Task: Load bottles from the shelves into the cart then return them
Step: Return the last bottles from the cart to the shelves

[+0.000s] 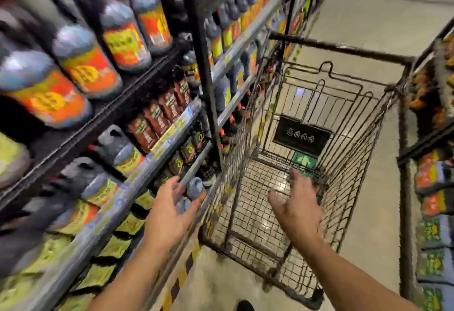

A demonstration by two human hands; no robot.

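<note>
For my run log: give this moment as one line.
left hand at small bottle, grip blurred | right hand open over cart | cart looks empty
</note>
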